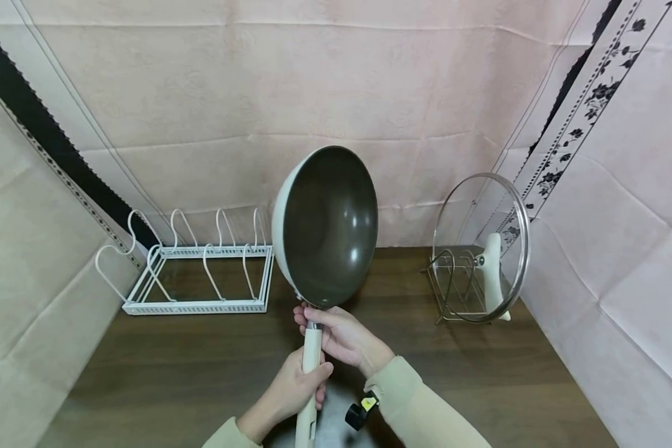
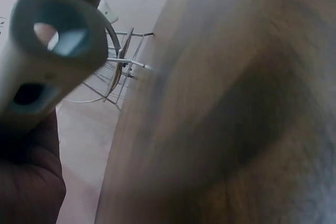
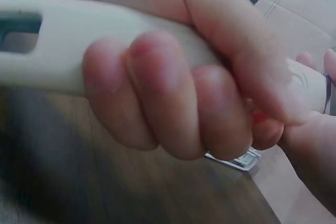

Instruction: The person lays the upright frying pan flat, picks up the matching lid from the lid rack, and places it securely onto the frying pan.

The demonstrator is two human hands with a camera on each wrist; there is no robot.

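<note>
A wok (image 1: 330, 227), white outside and dark inside, is held up off the table, its bowl tilted with the inside towards the head camera. My left hand (image 1: 294, 389) grips the cream handle (image 1: 312, 351) around its middle. In the right wrist view the left hand's fingers (image 3: 163, 98) are curled round that handle. Higher up, my right hand (image 1: 344, 336) holds the neck of the handle just below the bowl, thumb in front and fingertips behind. The left wrist view shows the handle's hollow end (image 2: 58, 30) close up.
On the left stands a white dish rack (image 1: 196, 306) with upright loops, close beside the wok. At right, a glass lid (image 1: 523, 249) with a cream knob stands in a wire rack (image 1: 445, 292). Cloth walls (image 1: 336, 81) enclose the wooden table (image 1: 173, 373).
</note>
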